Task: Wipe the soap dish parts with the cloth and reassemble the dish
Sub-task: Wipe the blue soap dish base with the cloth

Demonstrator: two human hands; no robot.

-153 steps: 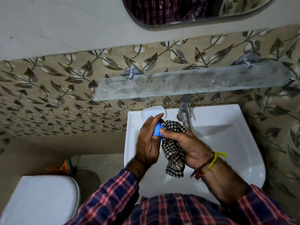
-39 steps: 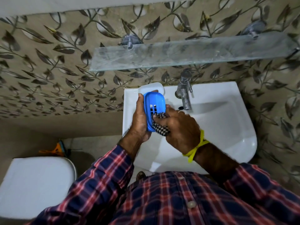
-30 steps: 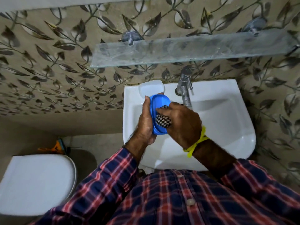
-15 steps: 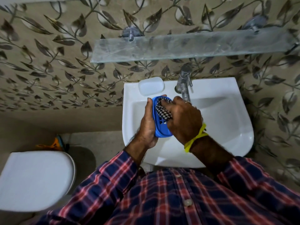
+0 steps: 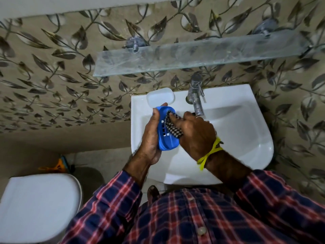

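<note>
Cloth (image 5: 173, 128) bunched under right hand (image 5: 197, 134) fingers presses blue tray (image 5: 166, 136) gripped by left hand (image 5: 151, 136).

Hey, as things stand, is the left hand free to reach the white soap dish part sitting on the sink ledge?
Probably not yet. The white part lies uncovered on the sink ledge just beyond the left hand, but that hand grips the blue tray while the right hand wipes it with the cloth.

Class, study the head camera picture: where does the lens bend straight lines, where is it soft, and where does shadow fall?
Head view: the glass shelf bows, a wide-angle effect; the toilet lid and shirt near the bottom edge look soft; the sink basin is bright, with shadow beneath the tap and under the right hand.
</note>
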